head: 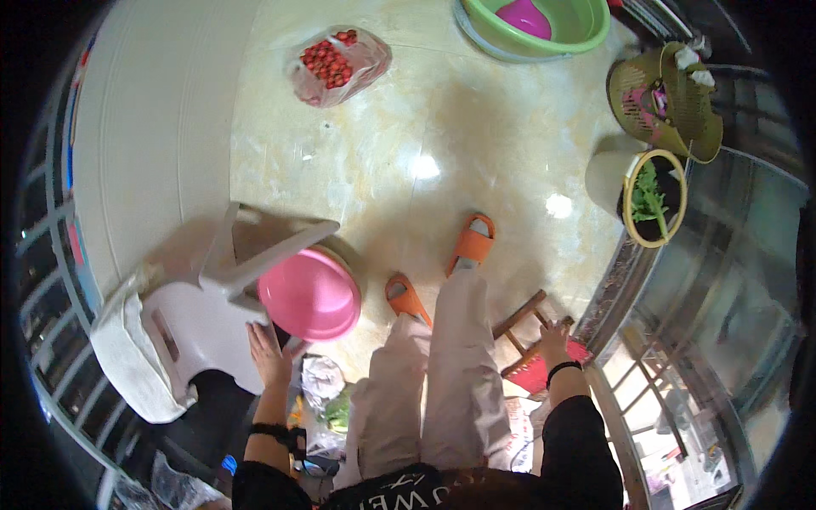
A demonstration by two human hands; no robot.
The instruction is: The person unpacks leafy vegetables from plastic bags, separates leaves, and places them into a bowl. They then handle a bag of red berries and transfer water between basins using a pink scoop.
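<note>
My left hand (268, 354) lies against the edge of a pale plastic chair (210, 325), fingers stretched along it; whether it grips the edge is hard to tell. A white cloth (137, 357) drapes over the chair's far end, and one chair leg reaches over the rim of a pink plastic basin (312, 296) on the floor. On the other side, my right hand (554, 335) holds the frame of a small wooden stool (524, 331) with a red seat (532, 376). The stool is tilted, its wooden legs and rungs showing beside my leg.
A bag of red fruit (328, 64) lies ahead on the tiled floor (395, 153). A green basin (542, 41) with a purple item, a woven basket (663, 102) and a bucket (605, 178) with leafy greens stand right, near glass panels (733, 255). Metal bars (57, 299) run left.
</note>
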